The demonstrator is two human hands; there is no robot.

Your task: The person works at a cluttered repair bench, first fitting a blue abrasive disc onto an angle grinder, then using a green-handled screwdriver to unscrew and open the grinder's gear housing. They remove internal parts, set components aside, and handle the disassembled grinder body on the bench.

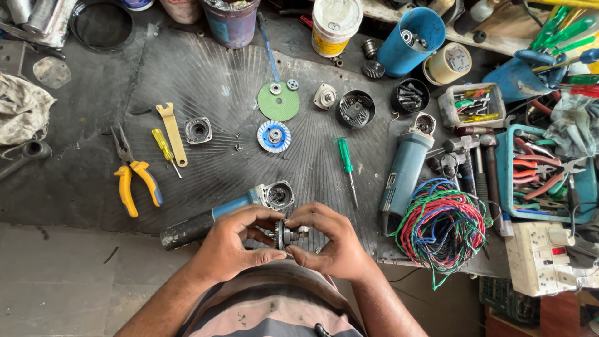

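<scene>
On a grimy black ribbed rubber bench mat (206, 68) crowded with tools, the left hand (234, 246) and right hand (331, 243) pinch a small toothed metal gear assembly (286, 235), its far side hidden by fingers.

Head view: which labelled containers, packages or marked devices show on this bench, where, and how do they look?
White tub: top centre, round, yellow label band.
Purple bucket: top, left of the tub, round, foil-covered mouth.
Blue cup: right of the tub, tipped, holding metal parts.
Clear box: right, rectangular, coloured bits inside.
White socket board: lower right, red switch.
No screens or signs.
</scene>
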